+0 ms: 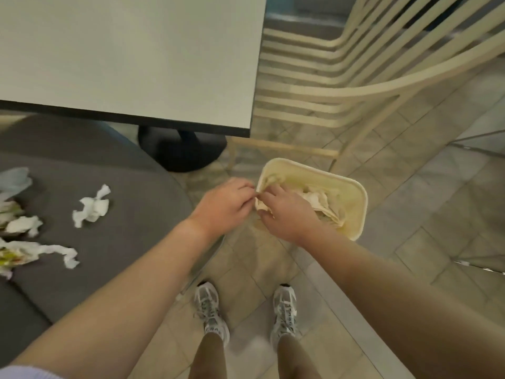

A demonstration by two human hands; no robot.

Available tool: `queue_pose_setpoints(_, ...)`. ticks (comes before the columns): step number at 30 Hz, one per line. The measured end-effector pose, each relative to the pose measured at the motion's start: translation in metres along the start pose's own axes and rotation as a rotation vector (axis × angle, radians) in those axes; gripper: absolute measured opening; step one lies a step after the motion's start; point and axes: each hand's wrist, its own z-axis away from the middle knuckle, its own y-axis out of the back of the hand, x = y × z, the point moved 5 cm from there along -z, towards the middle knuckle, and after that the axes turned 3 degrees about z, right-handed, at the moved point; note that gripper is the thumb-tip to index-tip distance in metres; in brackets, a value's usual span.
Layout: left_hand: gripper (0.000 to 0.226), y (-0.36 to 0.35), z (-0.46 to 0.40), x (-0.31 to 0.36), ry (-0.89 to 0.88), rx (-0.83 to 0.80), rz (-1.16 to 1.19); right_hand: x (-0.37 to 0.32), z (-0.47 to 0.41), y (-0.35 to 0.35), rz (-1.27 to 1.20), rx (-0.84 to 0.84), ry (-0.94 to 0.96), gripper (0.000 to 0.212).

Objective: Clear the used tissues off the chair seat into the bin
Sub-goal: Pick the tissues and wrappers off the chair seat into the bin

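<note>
A cream rectangular bin (358,195) stands on the floor and holds crumpled tissues (323,205). My left hand (224,207) and my right hand (287,214) meet at the bin's left rim. Their fingertips pinch a small pale piece that looks like a tissue, mostly hidden by the fingers. To the left is the grey chair seat (131,220), with several used tissues on it. One white crumpled tissue (91,207) lies nearest. A smaller tissue (23,225) and a long twisted tissue (58,251) lie by the left edge.
A white table (123,56) with a black pedestal base (181,149) stands beyond the seat. Cream slatted chairs (341,77) are at the right behind the bin. My two feet in pale trainers (210,313) stand on the tiled floor.
</note>
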Motion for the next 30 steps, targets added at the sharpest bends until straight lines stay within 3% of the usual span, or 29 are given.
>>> queue_pose_setpoints(7, 0.045, 0.048, 0.101, -0.106, 0.273, 0.074, -0.111, -0.115, -0.044, -0.015, 0.027, -0.033, 0.135, 0.034)
queue_pose_setpoints(15, 0.038, 0.083, 0.209, -0.233, 0.609, 0.151, -0.195, -0.235, -0.119, -0.050, 0.023, -0.151, 0.262, 0.051)
queue_pose_setpoints(22, 0.069, 0.068, 0.276, -0.329, 0.950, 0.062, -0.202, -0.307, -0.182, -0.097, 0.072, -0.239, 0.333, 0.060)
queue_pose_setpoints(27, 0.097, 0.052, 0.302, -0.372, 1.141, 0.040, -0.098, -0.333, -0.216, -0.125, 0.120, -0.210, 0.375, 0.062)
queue_pose_setpoints(30, 0.094, 0.046, 0.310, -0.388, 1.204, 0.065, 0.012, -0.342, -0.230, -0.144, 0.156, -0.232, 0.386, 0.062)
